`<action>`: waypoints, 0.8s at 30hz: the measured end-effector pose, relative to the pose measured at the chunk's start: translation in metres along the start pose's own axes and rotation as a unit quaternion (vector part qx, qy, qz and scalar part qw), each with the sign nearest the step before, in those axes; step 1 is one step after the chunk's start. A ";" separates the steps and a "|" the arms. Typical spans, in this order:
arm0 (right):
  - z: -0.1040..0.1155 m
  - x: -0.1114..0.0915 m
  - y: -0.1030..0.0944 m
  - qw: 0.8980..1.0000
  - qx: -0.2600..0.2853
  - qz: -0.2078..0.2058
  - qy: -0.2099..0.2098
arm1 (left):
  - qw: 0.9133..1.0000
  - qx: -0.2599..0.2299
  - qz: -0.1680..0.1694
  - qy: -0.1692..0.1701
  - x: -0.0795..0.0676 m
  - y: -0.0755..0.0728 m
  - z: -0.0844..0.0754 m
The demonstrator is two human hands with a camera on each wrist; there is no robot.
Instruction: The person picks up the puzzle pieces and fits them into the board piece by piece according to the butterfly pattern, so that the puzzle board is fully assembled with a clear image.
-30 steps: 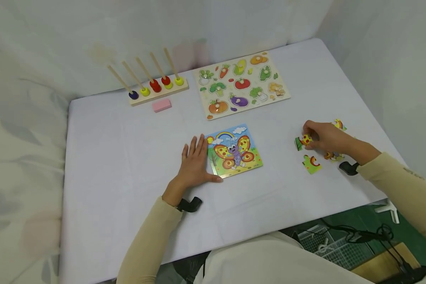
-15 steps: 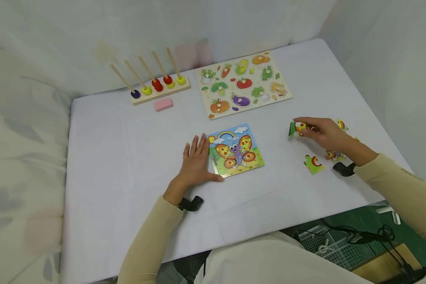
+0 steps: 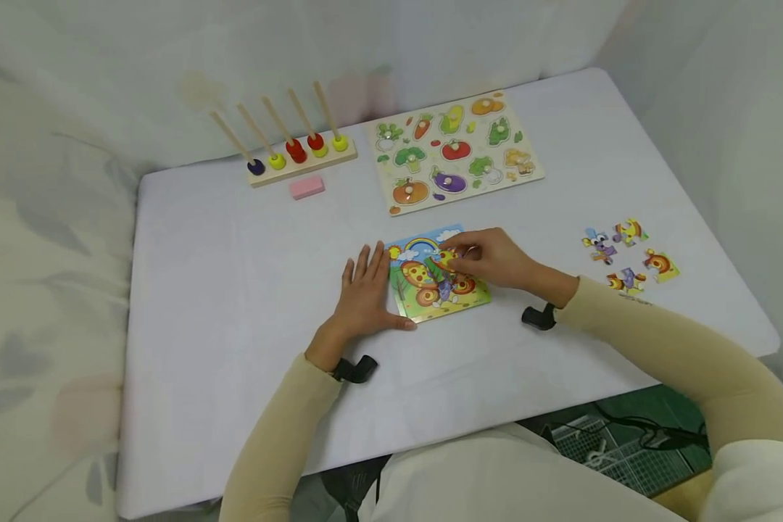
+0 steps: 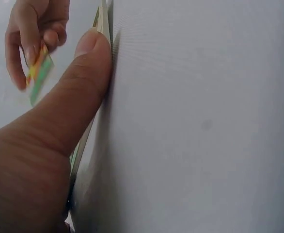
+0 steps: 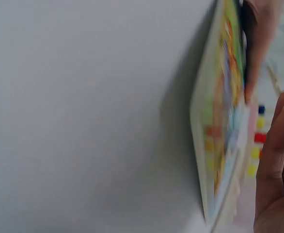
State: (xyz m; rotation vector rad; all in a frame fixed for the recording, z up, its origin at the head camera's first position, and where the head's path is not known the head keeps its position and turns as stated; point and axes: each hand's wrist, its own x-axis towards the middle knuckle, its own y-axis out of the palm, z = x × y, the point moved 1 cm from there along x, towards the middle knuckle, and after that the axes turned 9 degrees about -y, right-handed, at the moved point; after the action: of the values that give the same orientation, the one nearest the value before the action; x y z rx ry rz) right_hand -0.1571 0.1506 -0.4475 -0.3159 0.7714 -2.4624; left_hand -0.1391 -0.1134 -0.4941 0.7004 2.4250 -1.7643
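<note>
A square butterfly picture board (image 3: 407, 307) lies on the white table. My left hand (image 3: 362, 303) rests at its left side, fingers straight along the edge and thumb at the near corner. Over the upper part of the board, my right hand (image 3: 496, 258) pinches a jigsaw piece between thumb and fingers. The left wrist view shows that jigsaw piece (image 4: 41, 76), yellow, orange and green, tilted and blurred. In the right wrist view the board (image 5: 214, 121) appears edge-on, and the held piece is out of sight.
Several loose jigsaw pieces (image 3: 661, 266) lie to the right, beyond the right sleeve (image 3: 616, 326). A vegetable peg puzzle (image 3: 424, 164) lies behind the board. A pink block (image 3: 307, 188) and a wooden bead rack (image 3: 300, 167) with upright pegs stand at the back left.
My right hand has lifted the jigsaw piece from the right side and carried it left over the butterfly board. The left hand has stayed at the board's edge.
</note>
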 end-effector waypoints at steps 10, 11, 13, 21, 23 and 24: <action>-0.002 0.029 0.043 0.998 -0.042 0.054 0.011 | 1.000 0.015 -0.001 0.002 0.000 -0.001 0.001; -0.001 0.029 0.044 0.997 -0.045 0.055 0.005 | 1.000 0.017 -0.002 0.001 0.000 -0.002 0.001; 0.000 0.030 0.045 0.996 -0.062 0.059 -0.004 | 1.000 0.021 -0.003 0.000 0.000 -0.003 0.001; 0.008 0.033 0.049 0.989 -0.123 0.084 -0.006 | 1.000 0.008 0.004 -0.002 -0.002 -0.005 -0.001; 0.008 0.033 0.049 0.988 -0.127 0.084 0.003 | 1.000 0.006 0.004 -0.002 -0.002 -0.004 -0.001; 0.008 0.033 0.049 0.988 -0.127 0.084 0.006 | 1.000 0.007 0.003 -0.002 -0.002 -0.004 -0.001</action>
State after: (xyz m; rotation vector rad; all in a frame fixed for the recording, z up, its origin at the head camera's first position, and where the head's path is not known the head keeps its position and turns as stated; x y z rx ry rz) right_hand -0.1605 0.0948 -0.4675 -0.3159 1.0760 -2.2131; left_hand -0.1386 -0.1140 -0.4900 0.7039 2.4066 -1.7800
